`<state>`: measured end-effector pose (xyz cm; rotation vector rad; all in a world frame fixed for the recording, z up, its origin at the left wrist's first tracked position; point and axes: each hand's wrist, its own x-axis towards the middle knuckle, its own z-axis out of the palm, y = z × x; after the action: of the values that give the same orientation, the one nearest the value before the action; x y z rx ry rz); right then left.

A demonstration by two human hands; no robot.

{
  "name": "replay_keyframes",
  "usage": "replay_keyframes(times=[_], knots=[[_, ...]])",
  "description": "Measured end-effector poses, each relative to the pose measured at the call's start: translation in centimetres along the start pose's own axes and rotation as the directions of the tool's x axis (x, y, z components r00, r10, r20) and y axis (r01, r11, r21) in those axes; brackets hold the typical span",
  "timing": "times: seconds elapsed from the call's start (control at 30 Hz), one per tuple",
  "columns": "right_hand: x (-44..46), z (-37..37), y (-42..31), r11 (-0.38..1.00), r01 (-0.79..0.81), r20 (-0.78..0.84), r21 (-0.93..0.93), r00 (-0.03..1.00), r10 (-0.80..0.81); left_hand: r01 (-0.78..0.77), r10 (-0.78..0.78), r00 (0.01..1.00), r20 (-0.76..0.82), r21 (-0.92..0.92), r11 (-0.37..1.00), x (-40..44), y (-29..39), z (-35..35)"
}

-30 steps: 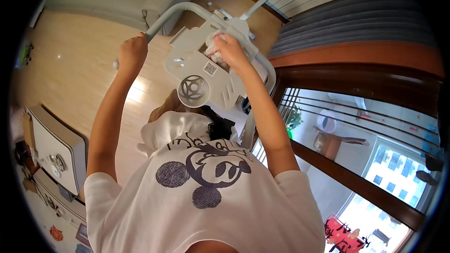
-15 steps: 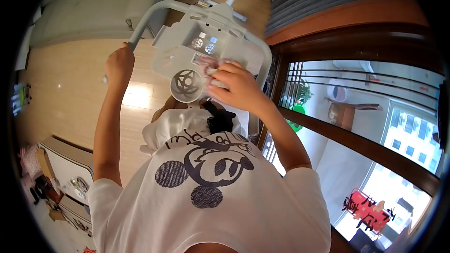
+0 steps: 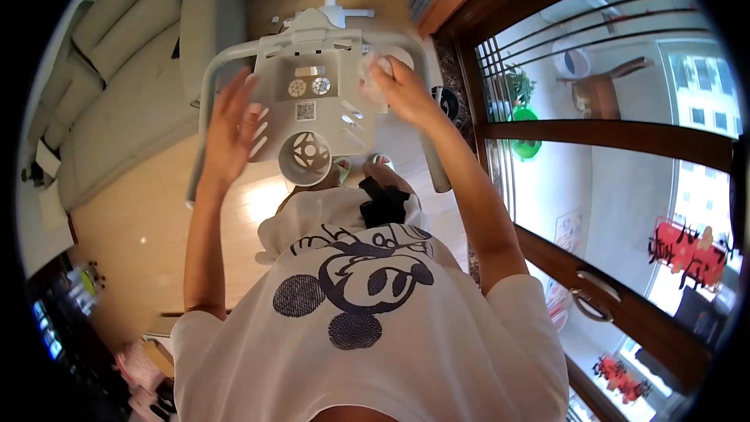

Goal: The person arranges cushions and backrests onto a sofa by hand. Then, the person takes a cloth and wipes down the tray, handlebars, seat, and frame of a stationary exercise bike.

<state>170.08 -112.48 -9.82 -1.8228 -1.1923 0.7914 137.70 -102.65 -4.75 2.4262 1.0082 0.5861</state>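
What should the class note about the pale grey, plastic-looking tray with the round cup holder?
The pale grey, plastic-looking tray sits within a curved, pale tubular frame. Its rectangular recess has two round, patterned openings. A square black-and-white code label separates this from the round cup holder, whose base is openwork. Slanted slots flank both. The open left hand is by one edge; the right hand holds a whitish cloth by the other. Contact is unclear.

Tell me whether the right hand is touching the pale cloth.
Touching: the head view shows the right hand with its fingers closed over the pale cloth.
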Motion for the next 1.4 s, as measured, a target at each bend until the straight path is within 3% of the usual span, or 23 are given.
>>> replay_keyframes(times=[0.07, 0.1, 0.2, 0.3, 0.33, 0.4, 0.47, 0.53, 0.6, 0.67, 0.77, 0.87, 0.97, 1.07, 1.1, 1.2, 1.27, 1.33, 1.4], knots=[[-3.2, -0.4, -2.0, 0.938, 0.221, -0.077, -0.267, 0.965, -0.249, -0.183, 0.168, 0.977, 0.131, 0.112, 0.977, 1.2, 2.9, 0.6], [-5.5, -1.8, -6.0, 0.969, 0.050, -0.064, -0.243, 0.996, -0.068, -0.199, 0.173, 0.966, 0.193, 0.126, 0.972, 1.3, 3.4, 1.4], [-10.3, -2.7, -8.9, 0.994, -0.106, -0.107, -0.004, 0.989, 0.105, -0.232, 0.178, 0.924, 0.340, 0.125, 0.965, 1.5, 3.7, 3.0], [-15.2, 0.3, -7.5, 0.983, -0.157, -0.335, 0.095, 0.925, 0.181, -0.227, 0.178, 0.905, 0.386, 0.083, 0.970, 2.3, 4.0, 2.5], [-16.2, 2.1, -5.9, 0.936, -0.165, -0.323, 0.310, 0.908, 0.267, -0.235, 0.188, 0.901, 0.392, 0.076, 0.969, 2.4, 3.8, 2.7], [-17.6, 5.2, -4.1, 0.712, -0.147, -0.254, 0.686, 0.869, 0.424, -0.263, 0.214, 0.887, 0.408, 0.066, 0.963, 2.5, 3.7, 2.8], [-17.4, 6.3, -4.3, 0.347, -0.333, 0.039, 0.876, 0.768, 0.639, -0.306, 0.254, 0.870, 0.422, 0.060, 0.950, 2.9, 4.0, 2.8], [-14.5, 7.2, -3.4, 0.068, -0.198, 0.141, 0.978, 0.861, 0.488, -0.325, 0.270, 0.848, 0.456, 0.046, 0.945, 3.2, 4.3, 2.8], [-10.2, 7.7, -2.1, -0.233, -0.100, 0.165, 0.967, 0.946, 0.280, -0.328, 0.264, 0.838, 0.478, 0.054, 0.943, 3.5, 4.5, 2.9], [-5.9, 8.9, 0.2, -0.214, -0.165, 0.234, 0.963, 0.905, 0.356, -0.319, 0.238, 0.832, 0.501, 0.081, 0.944, 3.5, 4.6, 3.0], [-2.0, 11.3, 4.1, -0.218, -0.042, 0.086, 0.975, 0.977, 0.197, -0.295, 0.213, 0.824, 0.524, 0.077, 0.952, 3.7, 4.2, 3.3], [-3.1, 11.8, 3.0, -0.299, -0.099, 0.200, 0.949, 0.923, 0.330, -0.284, 0.200, 0.826, 0.527, 0.084, 0.955, 3.5, 4.0, 3.4], [-7.2, 9.9, 0.0, -0.146, -0.269, 0.307, 0.952, 0.833, 0.460, -0.309, 0.236, 0.834, 0.499, 0.066, 0.949, 3.5, 4.1, 3.6], [-9.6, 10.1, 1.7, -0.191, -0.300, 0.342, 0.934, 0.905, 0.253, -0.317, 0.236, 0.834, 0.498, 0.083, 0.945, 3.5, 4.1, 3.8], [-9.5, 10.0, 1.4, -0.138, -0.274, 0.303, 0.952, 0.905, 0.299, -0.308, 0.222, 0.829, 0.513, 0.087, 0.947, 3.4, 4.2, 3.7], [-4.7, 11.2, 4.5, -0.409, -0.130, 0.268, 0.903, 0.916, 0.299, -0.296, 0.196, 0.816, 0.544, 0.102, 0.950, 3.6, 4.2, 3.6], [-0.9, 10.8, 4.8, -0.419, -0.025, 0.059, 0.907, 0.996, 0.069, -0.305, 0.204, 0.816, 0.541, 0.102, 0.947, 3.5, 4.3, 3.7], [2.4, 12.3, 4.9, -0.401, 0.003, -0.019, 0.916, 0.999, -0.035, -0.291, 0.187, 0.812, 0.553, 0.107, 0.951, 3.5, 4.5, 3.6], [2.0, 13.0, 4.8, -0.298, 0.100, -0.114, 0.949, 0.993, -0.028, -0.288, 0.182, 0.812, 0.555, 0.110, 0.951, 3.5, 4.7, 3.7]])
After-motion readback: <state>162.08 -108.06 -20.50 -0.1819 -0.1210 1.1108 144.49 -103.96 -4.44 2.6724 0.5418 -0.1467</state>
